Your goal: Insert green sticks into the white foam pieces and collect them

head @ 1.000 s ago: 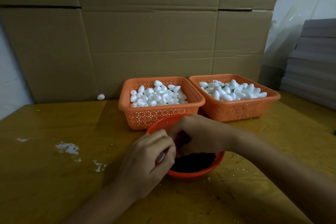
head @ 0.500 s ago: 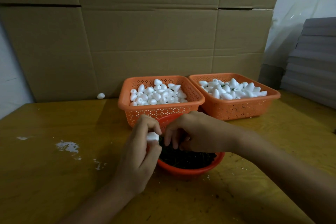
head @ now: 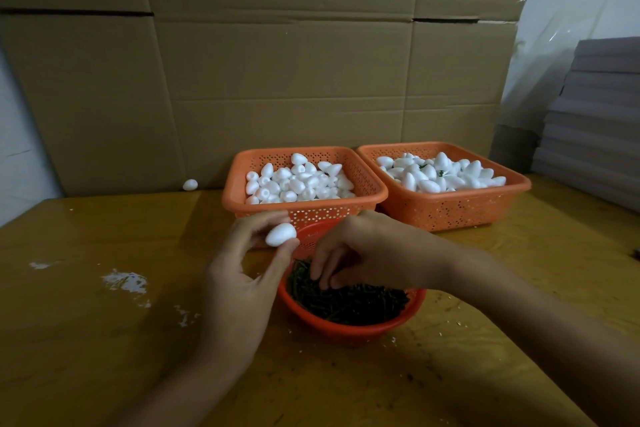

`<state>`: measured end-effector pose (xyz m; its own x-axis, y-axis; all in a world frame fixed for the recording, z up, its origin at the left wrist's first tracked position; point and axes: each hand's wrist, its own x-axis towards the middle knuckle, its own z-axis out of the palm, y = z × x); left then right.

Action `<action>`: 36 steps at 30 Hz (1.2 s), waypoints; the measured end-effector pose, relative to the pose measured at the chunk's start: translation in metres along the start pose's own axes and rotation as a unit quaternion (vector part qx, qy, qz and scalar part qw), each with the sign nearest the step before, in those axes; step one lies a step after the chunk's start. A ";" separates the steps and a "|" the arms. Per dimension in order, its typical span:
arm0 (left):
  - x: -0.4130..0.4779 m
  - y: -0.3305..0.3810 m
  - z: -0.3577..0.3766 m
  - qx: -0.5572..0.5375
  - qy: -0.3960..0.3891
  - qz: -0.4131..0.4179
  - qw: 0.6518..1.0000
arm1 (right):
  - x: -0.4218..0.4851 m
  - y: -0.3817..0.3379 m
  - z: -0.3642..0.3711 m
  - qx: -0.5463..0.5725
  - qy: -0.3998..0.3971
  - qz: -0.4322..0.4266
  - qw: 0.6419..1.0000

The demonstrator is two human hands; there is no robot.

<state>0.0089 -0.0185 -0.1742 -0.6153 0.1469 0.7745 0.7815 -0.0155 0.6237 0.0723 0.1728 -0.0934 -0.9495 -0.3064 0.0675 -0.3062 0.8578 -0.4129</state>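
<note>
Our left hand (head: 242, 274) pinches a foam piece (head: 281, 234) by our red bowl (head: 346, 331) of green sticks (head: 356, 303); right hand (head: 374, 250) fingers dip in (grip unclear); foam-filled baskets (head: 346, 210) behind.

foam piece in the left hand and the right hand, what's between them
In the head view, only the perforated far wall of the red bowl shows between the foam piece, pinched by the left hand, and the right hand at the green sticks.

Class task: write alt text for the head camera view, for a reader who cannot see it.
A person's left hand pinches a white foam piece by a red bowl of green sticks, into which the right hand reaches. Behind, the left orange basket and the right orange basket hold more.
</note>
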 end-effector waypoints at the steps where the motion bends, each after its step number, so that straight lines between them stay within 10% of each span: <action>1: 0.000 0.001 0.000 -0.021 0.004 -0.014 1.000 | 0.000 -0.001 0.000 0.000 0.000 -0.002 1.000; 36: 0.001 -0.007 0.000 -0.065 -0.019 -0.053 0.996 | 0.003 0.014 -0.004 0.056 0.053 -0.013 0.997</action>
<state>0.0026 -0.0177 -0.1779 -0.6877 0.1921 0.7001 0.6904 -0.1253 0.7125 0.0648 0.1857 -0.0949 -0.9448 -0.2778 0.1735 -0.3276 0.7964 -0.5084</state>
